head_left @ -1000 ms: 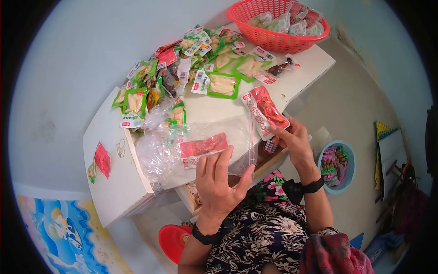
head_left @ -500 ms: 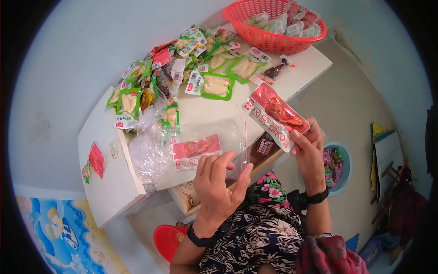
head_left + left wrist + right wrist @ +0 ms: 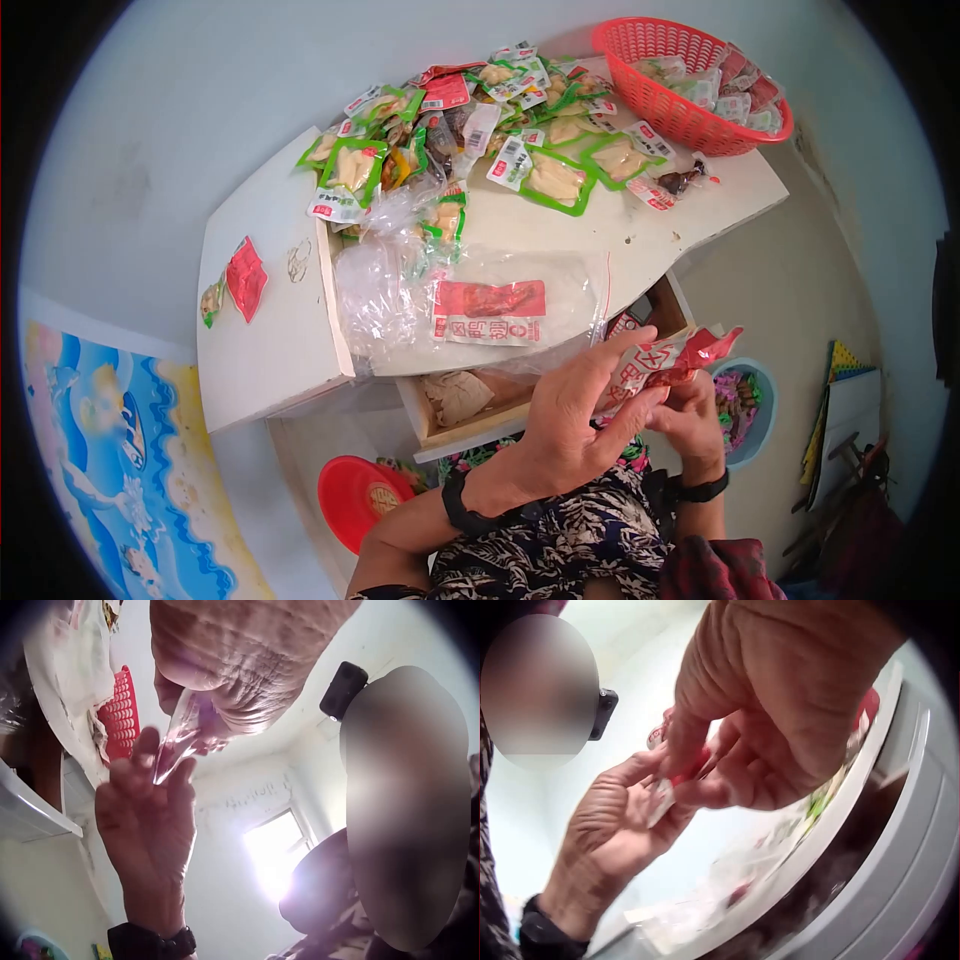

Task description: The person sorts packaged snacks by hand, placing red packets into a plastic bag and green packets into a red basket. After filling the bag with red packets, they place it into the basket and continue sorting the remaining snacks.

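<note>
Left hand (image 3: pixel 575 415) and right hand (image 3: pixel 697 425) both have fingers clamped on the red-and-white food packet (image 3: pixel 672 364), beyond the desk's (image 3: pixel 560 228) near right edge; a loosened pinch could drop it into the open drawer (image 3: pixel 450 440) or onto the floor (image 3: pixel 790 270).

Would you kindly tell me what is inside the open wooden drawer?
In the open wooden drawer, a crumpled beige sheet shows at left and part of an unclear reddish object at right. The white tabletop and the bare left hand cover other parts; anything there cannot be seen.
</note>
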A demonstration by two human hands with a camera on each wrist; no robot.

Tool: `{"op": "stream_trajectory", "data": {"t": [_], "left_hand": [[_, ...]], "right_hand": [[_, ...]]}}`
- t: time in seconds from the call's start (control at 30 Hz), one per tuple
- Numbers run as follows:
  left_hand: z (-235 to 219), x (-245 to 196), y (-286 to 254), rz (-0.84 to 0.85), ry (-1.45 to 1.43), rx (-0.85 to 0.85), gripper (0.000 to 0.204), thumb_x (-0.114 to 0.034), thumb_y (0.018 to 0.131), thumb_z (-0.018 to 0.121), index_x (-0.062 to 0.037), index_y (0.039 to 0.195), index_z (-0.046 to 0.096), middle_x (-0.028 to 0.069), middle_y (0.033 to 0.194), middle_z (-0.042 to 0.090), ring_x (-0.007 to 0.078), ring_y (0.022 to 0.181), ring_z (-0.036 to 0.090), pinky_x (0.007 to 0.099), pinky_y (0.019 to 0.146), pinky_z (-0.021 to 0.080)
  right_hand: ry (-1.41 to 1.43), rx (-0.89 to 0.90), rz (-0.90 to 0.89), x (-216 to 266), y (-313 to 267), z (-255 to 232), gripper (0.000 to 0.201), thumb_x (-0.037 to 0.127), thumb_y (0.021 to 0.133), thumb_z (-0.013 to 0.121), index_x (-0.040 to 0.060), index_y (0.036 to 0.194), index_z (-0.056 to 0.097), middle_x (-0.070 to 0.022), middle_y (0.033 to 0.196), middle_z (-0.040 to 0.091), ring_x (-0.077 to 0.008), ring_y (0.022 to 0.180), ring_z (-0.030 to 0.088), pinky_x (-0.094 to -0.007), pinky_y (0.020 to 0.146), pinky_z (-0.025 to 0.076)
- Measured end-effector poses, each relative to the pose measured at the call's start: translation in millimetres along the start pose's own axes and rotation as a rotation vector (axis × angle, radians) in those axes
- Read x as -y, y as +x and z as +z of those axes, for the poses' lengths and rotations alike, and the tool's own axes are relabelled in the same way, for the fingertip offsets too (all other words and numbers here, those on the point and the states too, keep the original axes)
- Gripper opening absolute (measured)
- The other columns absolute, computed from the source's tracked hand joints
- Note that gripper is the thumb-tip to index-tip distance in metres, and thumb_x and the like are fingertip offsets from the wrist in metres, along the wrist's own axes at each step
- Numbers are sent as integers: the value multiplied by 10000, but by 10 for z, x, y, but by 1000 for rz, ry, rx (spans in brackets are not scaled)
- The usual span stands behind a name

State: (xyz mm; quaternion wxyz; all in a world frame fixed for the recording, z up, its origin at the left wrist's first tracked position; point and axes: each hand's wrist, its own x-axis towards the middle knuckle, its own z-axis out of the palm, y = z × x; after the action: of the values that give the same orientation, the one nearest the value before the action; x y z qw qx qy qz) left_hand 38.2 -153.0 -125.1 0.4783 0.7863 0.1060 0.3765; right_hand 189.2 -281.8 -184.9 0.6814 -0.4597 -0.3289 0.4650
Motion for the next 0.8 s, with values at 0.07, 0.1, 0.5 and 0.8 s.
{"op": "stream_trajectory", "data": {"t": [0.07,0.1,0.5,0.8], "left_hand": [[-41,34,-11,-54,-37,104,508,-75,933,742,46,1387,549,173,1134,727,249,983,737,346,866,567],[-69,57,-22,-81,-55,159,498,-78,926,740,37,1375,560,173,1105,730,272,956,741,356,852,567],[-257,99,-190,-191,20,506,337,-138,864,738,-10,1141,593,241,874,672,456,796,662,509,683,510],[-357,-61,-156,-460,-186,267,262,-152,940,752,-14,1117,617,149,807,685,201,711,690,369,656,534]], "right_hand": [[-25,20,-25,84,-46,-210,542,155,781,897,-11,1233,648,-82,1105,730,-148,888,684,-291,758,551],[40,0,-47,140,-55,-292,572,206,769,916,-12,1227,649,-90,1106,730,-147,868,680,-287,746,547],[-335,174,42,482,-29,-176,228,53,820,856,-51,987,740,-94,905,739,-132,787,702,-259,659,534],[-113,-166,-275,262,35,-146,518,321,849,874,-24,1168,654,-59,943,697,-94,729,626,-207,639,465]]}}
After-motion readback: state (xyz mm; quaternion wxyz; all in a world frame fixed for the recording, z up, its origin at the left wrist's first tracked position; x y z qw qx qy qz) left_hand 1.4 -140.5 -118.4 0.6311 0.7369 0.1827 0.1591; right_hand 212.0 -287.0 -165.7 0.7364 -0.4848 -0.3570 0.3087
